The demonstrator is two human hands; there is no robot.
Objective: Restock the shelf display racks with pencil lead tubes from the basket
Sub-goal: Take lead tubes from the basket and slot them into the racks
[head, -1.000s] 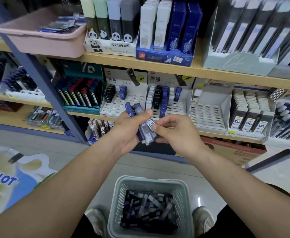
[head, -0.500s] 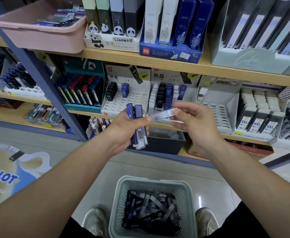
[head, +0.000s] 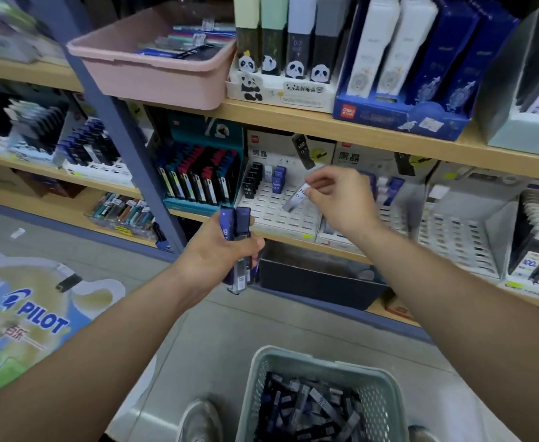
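My left hand grips a bundle of blue and dark lead tubes upright, below the shelf edge. My right hand pinches one pale lead tube marked 0.7, tilted, just over the slotted white display rack. That rack holds a few black and blue tubes at its back left. A second white rack to the right is partly hidden behind my right hand. The grey mesh basket at the bottom holds several loose tubes.
A pink tub and boxed panda-print pencil cases stand on the upper shelf. A teal display of dark tubes is left of the rack, a blue upright post beside it. More slotted racks sit right. A dark bin is below.
My right hand has pulled one pale tube out of the bundle and carried it up and forward over the white rack. My left hand keeps the bundle; the view has moved closer to the shelf.
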